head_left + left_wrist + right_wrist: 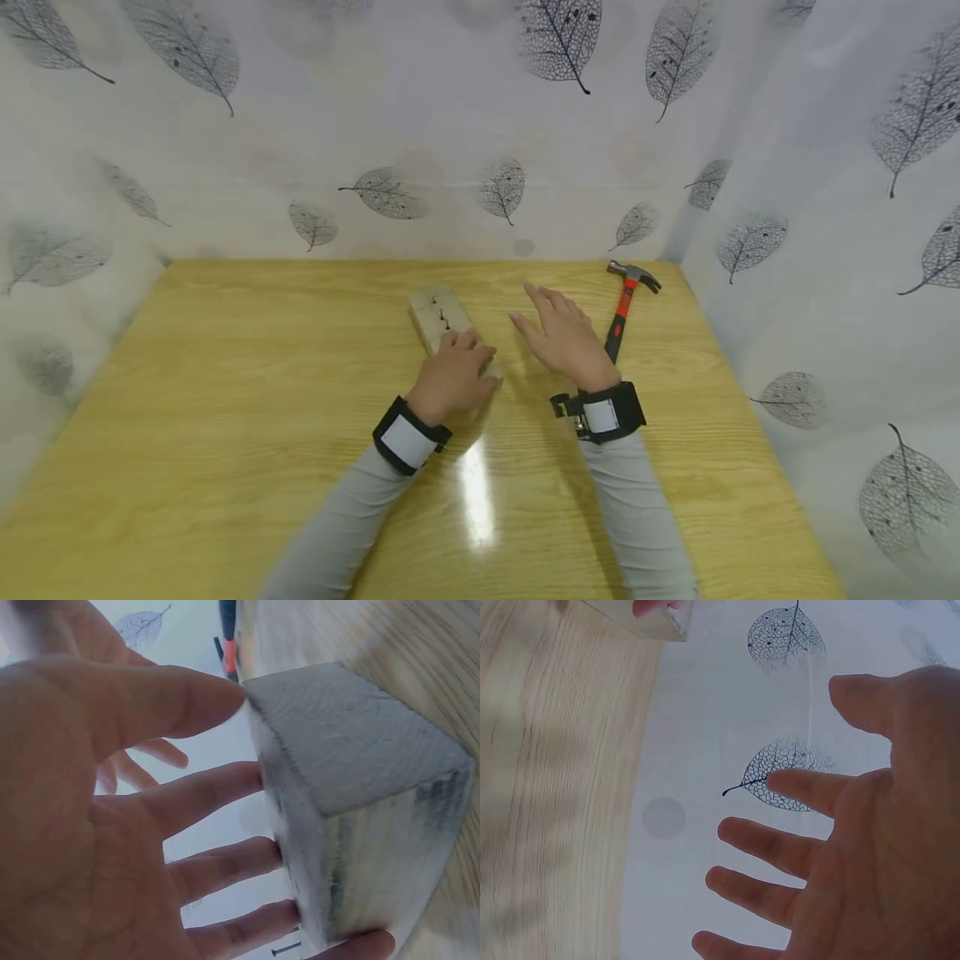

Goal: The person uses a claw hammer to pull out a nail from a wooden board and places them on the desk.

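A pale wooden block (431, 315) lies at an angle on the table, with several dark nails (442, 321) standing in its upper face. My left hand (453, 379) spans the near end of this block. Close up in the left wrist view, the thumb touches a top corner, the middle fingers rest on the upper face and the little finger reaches over the opposite edge. To the right, my right hand (566, 337) hovers with its fingers spread, holding nothing. Just beyond it lies a claw hammer (623, 308) with a red and black handle, its lower end hidden behind that hand.
The wood-grain tabletop (225, 400) extends on both sides of the arms. A white curtain (420, 125) with printed leaves hangs along the back and sides. Both wrists carry black straps.
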Demonstrator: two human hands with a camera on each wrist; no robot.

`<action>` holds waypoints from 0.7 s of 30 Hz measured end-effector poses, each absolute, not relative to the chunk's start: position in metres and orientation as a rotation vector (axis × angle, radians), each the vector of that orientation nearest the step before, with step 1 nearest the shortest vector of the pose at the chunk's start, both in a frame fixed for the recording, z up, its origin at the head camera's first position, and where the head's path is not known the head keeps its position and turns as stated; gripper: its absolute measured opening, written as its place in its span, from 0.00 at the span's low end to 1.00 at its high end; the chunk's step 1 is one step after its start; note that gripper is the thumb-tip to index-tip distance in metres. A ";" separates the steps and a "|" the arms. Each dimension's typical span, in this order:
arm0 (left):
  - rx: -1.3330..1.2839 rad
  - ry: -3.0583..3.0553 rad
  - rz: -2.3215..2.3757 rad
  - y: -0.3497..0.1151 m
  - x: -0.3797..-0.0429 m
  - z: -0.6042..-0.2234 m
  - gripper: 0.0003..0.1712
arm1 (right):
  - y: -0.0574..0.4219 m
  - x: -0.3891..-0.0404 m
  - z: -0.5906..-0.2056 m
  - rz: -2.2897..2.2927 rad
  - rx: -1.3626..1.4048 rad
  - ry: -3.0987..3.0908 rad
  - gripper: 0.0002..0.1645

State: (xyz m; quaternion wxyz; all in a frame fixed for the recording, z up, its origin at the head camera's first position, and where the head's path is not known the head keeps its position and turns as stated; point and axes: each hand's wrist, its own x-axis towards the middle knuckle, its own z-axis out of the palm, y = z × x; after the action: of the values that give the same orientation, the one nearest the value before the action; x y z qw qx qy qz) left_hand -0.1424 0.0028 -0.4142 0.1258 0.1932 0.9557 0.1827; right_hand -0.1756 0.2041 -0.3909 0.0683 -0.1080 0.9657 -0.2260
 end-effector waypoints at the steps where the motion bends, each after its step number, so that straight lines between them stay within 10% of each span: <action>1: 0.560 2.774 0.522 0.006 -0.142 -0.414 0.31 | 0.207 -0.176 -0.390 -0.679 -0.315 2.913 0.43; 21: 0.588 2.706 0.630 -0.002 -0.133 -0.406 0.30 | 0.220 -0.177 -0.387 -0.731 -0.255 2.966 0.39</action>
State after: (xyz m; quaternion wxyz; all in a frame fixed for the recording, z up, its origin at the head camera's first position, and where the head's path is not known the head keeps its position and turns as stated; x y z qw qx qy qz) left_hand -0.1326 -0.0017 -0.4057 0.1502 0.2046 0.9420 0.2194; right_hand -0.1767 0.2200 -0.3869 0.0381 -0.0830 0.9669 -0.2383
